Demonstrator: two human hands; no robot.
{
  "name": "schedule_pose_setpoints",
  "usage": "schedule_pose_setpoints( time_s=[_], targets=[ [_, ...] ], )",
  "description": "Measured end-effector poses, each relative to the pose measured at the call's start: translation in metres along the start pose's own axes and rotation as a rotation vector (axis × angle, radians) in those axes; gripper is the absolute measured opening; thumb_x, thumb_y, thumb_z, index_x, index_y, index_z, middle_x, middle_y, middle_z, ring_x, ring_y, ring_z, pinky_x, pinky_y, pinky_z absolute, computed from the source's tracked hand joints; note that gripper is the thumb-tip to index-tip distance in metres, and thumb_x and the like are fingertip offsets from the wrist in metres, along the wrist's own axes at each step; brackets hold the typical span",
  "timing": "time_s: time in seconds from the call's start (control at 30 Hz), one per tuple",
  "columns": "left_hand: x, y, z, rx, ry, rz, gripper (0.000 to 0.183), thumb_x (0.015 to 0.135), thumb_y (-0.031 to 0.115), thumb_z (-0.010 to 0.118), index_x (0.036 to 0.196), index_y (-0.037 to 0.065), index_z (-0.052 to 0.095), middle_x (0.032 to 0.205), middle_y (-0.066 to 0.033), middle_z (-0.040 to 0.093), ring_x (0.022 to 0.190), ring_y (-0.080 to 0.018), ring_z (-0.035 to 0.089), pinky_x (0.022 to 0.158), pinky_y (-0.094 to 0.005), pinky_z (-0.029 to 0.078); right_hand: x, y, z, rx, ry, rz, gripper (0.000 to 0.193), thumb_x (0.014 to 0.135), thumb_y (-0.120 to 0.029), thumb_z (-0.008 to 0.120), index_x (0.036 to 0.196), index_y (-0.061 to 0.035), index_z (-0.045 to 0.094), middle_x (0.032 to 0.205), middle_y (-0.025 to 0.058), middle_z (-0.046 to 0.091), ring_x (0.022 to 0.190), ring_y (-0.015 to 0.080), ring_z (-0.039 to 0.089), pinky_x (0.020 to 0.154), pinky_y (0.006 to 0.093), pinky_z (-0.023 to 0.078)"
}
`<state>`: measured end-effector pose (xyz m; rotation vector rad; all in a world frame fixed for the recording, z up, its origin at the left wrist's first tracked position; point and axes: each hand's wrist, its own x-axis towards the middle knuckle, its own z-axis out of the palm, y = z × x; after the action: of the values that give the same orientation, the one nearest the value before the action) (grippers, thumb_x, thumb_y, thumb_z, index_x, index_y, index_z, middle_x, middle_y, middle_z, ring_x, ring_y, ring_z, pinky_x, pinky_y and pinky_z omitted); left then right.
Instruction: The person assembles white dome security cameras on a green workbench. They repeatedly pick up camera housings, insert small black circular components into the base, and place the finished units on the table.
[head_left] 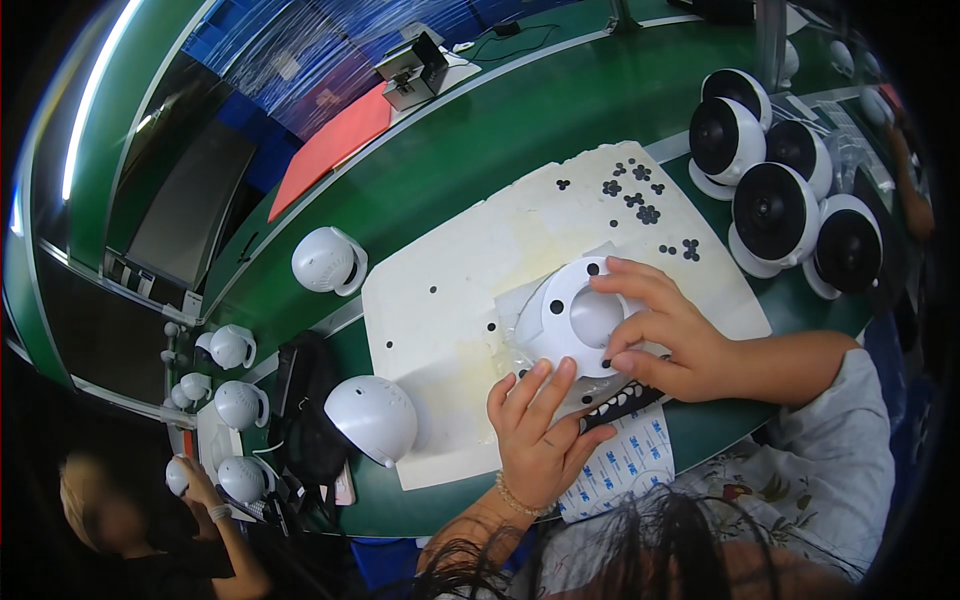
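Observation:
A white ring-shaped base (562, 335) lies on clear plastic wrapping on a pale board (450, 300). Small black round pads (557, 307) dot its face. My right hand (670, 335) reaches over it from the right, its index finger along the top rim. The thumb and another finger close together at a black pad on the lower rim. My left hand (540, 430) rests at the base's near edge, fingers apart and touching it. Partly under the left hand lie a black strip with holes (628, 400) and a white sheet with blue print (630, 460).
Loose black pads (648, 214) are scattered on the board's far right. A white dome-shaped housing (372, 418) stands by its left edge. Several white-and-black cameras (775, 212) cluster at right. A black bag (305, 390) lies at left, near a co-worker (150, 530) handling a white unit.

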<state>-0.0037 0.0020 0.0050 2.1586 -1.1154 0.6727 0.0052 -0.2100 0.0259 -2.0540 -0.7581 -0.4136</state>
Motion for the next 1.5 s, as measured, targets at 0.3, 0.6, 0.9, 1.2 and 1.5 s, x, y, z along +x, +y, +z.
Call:
schedule_pose_setpoints(
  time_s=[0.3,0.6,0.9,1.2,1.5],
  targets=[
    [-0.002,0.002,0.003,-0.056,0.042,-0.063,0.028,0.066,0.030,0.071,0.067,0.007,0.055,0.122,-0.0132,0.050,0.116,-0.0283,0.039,0.093,-0.0449,0.025,0.003,-0.002,-0.006,-0.186,-0.015,-0.136,0.013,0.077,-0.021,0.061,0.086,-0.0118,0.061,0.123,0.0109,0.047,0.121,0.0316,0.035,0.094,0.0443,0.026],
    [0.000,0.006,0.003,0.019,0.023,-0.086,0.043,0.078,0.042,0.059,0.068,0.001,0.050,0.122,-0.0217,0.045,0.114,-0.0366,0.038,0.093,-0.0434,0.029,-0.011,-0.008,-0.006,-0.602,0.097,-0.292,0.036,0.071,-0.033,0.066,0.102,-0.0185,0.058,0.117,0.0021,0.052,0.117,0.0226,0.041,0.092,0.0472,0.022],
    [0.001,0.016,0.004,-0.179,0.057,-0.184,0.026,0.084,0.028,0.056,0.083,0.002,0.058,0.126,-0.0170,0.041,0.118,-0.0332,0.032,0.096,-0.0424,0.024,-0.019,-0.023,0.006,-0.265,-0.099,-0.156,0.047,0.069,-0.028,0.069,0.112,-0.0165,0.054,0.105,0.0004,0.055,0.108,0.0139,0.047,0.093,0.0483,0.024],
    [-0.001,0.011,0.002,-0.167,0.062,-0.173,0.022,0.082,0.029,0.058,0.080,0.007,0.059,0.128,-0.0196,0.038,0.119,-0.0350,0.031,0.097,-0.0439,0.023,-0.016,-0.023,-0.001,-0.218,-0.137,-0.152,0.038,0.069,-0.017,0.069,0.105,-0.0133,0.056,0.107,0.0003,0.057,0.105,0.0128,0.049,0.097,0.0514,0.020],
    [-0.004,0.010,0.002,-0.184,0.096,-0.103,0.021,0.078,0.018,0.060,0.063,0.006,0.050,0.123,-0.0190,0.048,0.119,-0.0316,0.032,0.099,-0.0458,0.015,-0.018,-0.024,-0.003,-0.023,-0.109,-0.025,0.023,0.074,-0.023,0.066,0.096,-0.0164,0.062,0.086,-0.0066,0.061,0.089,0.0096,0.055,0.097,0.0468,0.018]
  ],
)
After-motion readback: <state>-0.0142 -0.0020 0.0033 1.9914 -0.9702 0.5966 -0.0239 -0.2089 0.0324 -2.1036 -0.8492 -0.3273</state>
